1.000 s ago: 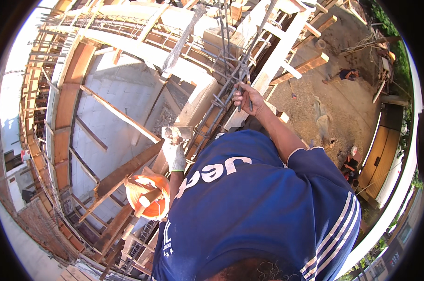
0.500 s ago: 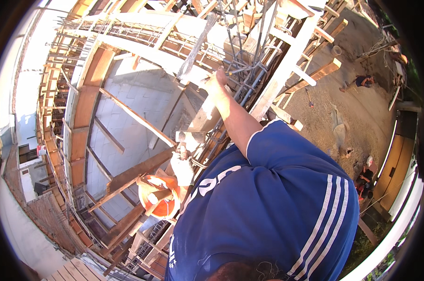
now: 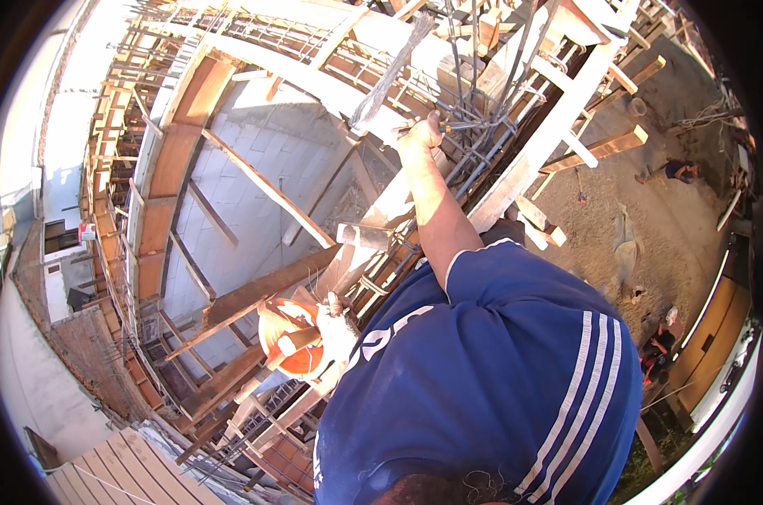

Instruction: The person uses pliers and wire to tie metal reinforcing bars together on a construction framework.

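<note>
My right hand (image 3: 420,135), bare, reaches out to the steel bars at the top of the frame. Its fingers are closed, and a thin dark piece with a yellow part sticks out beside them; its kind is unclear. Close to that hand a bundle of pale tie wire (image 3: 393,71) lies across the formwork. My left hand (image 3: 339,326), in a white glove, is at the rim of an orange bucket (image 3: 301,364); glare and blur hide how its fingers lie. A wooden handle (image 3: 299,340) pokes out of the bucket. Farther forward, a pale block-like piece (image 3: 364,236) rests on the timber.
Tied rebar (image 3: 481,139) rises right of my right hand. A long plank (image 3: 558,126) edges a drop to the dirt ground (image 3: 596,210), where people are. To the left, wooden braces (image 3: 268,187) span a deep pit beside curved formwork (image 3: 164,160).
My left hand has drawn back from the pale block toward the bucket. My right hand stays at the rebar. The whole view has shifted slightly.
</note>
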The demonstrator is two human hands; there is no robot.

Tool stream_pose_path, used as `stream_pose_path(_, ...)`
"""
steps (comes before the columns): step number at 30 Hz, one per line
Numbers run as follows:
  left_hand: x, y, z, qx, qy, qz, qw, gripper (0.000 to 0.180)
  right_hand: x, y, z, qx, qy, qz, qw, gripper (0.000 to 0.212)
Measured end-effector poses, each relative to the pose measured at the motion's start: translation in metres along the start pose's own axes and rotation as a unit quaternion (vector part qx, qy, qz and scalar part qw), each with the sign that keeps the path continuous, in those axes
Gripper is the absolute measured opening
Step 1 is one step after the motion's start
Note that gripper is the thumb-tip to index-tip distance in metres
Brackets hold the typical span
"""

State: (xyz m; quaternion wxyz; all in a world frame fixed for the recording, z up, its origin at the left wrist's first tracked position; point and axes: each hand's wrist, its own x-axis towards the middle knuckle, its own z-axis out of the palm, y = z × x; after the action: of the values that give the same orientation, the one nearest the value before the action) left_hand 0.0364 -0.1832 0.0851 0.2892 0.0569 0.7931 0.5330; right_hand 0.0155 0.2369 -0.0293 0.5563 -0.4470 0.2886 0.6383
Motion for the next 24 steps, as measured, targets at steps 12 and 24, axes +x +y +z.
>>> stream_pose_path(12, 0.029, 0.007, 0.002, -0.061, 0.071, 0.014, 0.995, 0.036, 0.15, -0.009, 0.053, -0.088, -0.004, -0.017, 0.996, 0.029)
stream_pose_path(24, 0.068, 0.005, 0.017, 0.001, 0.04, 0.042, 0.998, 0.038, -0.067, -0.216, -0.031, -0.269, -0.222, 0.265, 0.899, 0.005)
